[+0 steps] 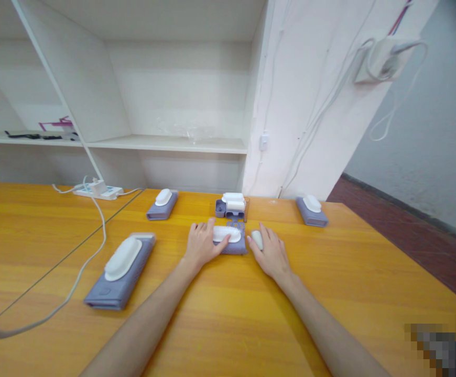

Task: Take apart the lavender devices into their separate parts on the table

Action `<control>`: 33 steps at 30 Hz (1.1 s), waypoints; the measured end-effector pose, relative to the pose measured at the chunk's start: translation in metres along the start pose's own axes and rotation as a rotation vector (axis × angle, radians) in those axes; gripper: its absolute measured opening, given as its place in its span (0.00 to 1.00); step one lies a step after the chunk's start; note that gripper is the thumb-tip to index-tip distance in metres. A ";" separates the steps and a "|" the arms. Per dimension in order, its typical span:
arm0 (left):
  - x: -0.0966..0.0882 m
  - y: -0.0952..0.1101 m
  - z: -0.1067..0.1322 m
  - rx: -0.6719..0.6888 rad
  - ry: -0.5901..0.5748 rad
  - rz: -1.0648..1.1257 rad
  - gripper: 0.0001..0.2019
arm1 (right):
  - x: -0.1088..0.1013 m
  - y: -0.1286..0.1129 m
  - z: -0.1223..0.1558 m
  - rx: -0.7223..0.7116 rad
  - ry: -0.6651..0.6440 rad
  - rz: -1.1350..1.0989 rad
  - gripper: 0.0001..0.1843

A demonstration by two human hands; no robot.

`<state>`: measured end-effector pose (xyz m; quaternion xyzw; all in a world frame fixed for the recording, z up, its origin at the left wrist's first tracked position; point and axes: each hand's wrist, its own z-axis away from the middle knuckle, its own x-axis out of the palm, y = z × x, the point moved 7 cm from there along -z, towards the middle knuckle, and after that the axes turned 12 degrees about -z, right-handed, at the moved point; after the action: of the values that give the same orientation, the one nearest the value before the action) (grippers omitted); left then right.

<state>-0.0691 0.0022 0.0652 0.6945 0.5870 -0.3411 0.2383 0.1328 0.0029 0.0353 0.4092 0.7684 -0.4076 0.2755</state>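
Observation:
My left hand (202, 243) rests at the left end of a white oval brush (228, 234), with its thumb across the front edge. The brush's upper side looks bumpy, like short bristles. Beneath it lies a grey-purple flat case (234, 247), whose far end shows loop-shaped cutouts. To the right, my right hand (269, 251) curls over a pale, rounded, mouse-shaped object (257, 239), held between thumb and fingers on the table. Part of that object is hidden by the hand.
On the wooden table (220, 324), similar cases with white oval tops stand left (120, 272), back left (162, 204) and right (312, 210). Behind my hands sits a grey holder (220, 208) with white pieces. A power strip (98, 189) and cable (104, 225) lie left, before white shelves (173, 142).

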 end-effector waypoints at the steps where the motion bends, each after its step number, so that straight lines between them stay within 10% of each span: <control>1: 0.000 0.000 0.000 0.001 0.001 0.003 0.25 | -0.001 -0.002 0.000 -0.025 0.009 -0.005 0.31; 33: 0.001 0.002 0.000 0.039 -0.005 0.006 0.25 | -0.001 -0.010 0.003 -0.023 -0.039 0.063 0.35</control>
<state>-0.0667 0.0022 0.0641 0.6998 0.5775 -0.3537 0.2273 0.1254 -0.0030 0.0385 0.4218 0.7544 -0.3978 0.3080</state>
